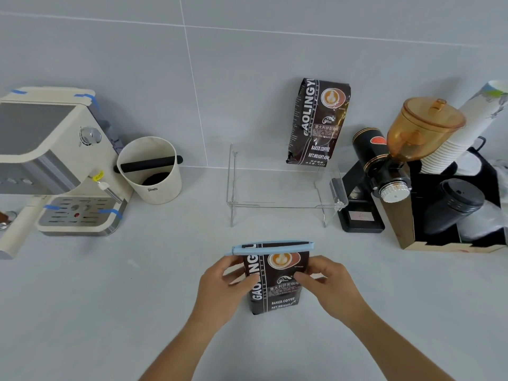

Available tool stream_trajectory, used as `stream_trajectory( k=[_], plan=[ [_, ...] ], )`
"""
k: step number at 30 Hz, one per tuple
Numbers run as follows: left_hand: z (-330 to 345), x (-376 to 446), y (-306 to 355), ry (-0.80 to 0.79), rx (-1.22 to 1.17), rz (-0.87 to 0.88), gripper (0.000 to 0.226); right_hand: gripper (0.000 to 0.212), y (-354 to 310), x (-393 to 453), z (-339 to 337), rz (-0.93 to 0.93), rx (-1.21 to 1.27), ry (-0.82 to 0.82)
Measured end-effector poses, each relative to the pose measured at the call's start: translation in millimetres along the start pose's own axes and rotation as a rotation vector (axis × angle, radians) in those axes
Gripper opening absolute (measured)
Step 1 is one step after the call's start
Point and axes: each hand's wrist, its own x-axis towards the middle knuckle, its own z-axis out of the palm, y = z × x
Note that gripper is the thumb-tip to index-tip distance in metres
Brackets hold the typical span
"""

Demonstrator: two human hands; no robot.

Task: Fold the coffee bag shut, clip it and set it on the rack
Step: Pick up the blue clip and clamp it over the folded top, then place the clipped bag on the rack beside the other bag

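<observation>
A dark brown coffee bag [277,284] stands upright on the grey counter near me, its top folded down. A light blue clip [272,247] lies across the fold. My left hand [222,287] grips the bag's left side and my right hand [330,287] grips its right side, thumbs on the front. The clear acrylic rack [283,204] stands behind the bag, toward the wall. A second, taller coffee bag [317,122] stands on the rack's right part, leaning against the wall.
A cream espresso machine [55,160] fills the left side, with a white knock box [151,169] beside it. Right of the rack stand a black grinder with an amber hopper [393,160], a stack of paper cups [461,133] and a box of black lids [453,210].
</observation>
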Motion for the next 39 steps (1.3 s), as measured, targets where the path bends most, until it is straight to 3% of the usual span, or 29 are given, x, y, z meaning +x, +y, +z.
stream_trajectory(
  k=[9, 18, 31, 39],
  plan=[
    [15, -17, -30, 0.064, 0.032, -0.013, 0.035, 0.031, 16, -7, 12, 0.069, 0.104, 0.023],
    [19, -18, -20, 0.089, 0.051, 0.043, 0.031, 0.050, 2, -15, 19, -0.006, 0.049, 0.082],
    [13, -9, 74, 0.110, -0.019, 0.298, 0.032, 0.052, -90, 2, -14, -0.234, 0.031, 0.116],
    [8, 8, 150, 0.065, -0.041, 0.466, 0.032, 0.037, -158, 25, -39, -0.399, -0.001, 0.151]
  ],
)
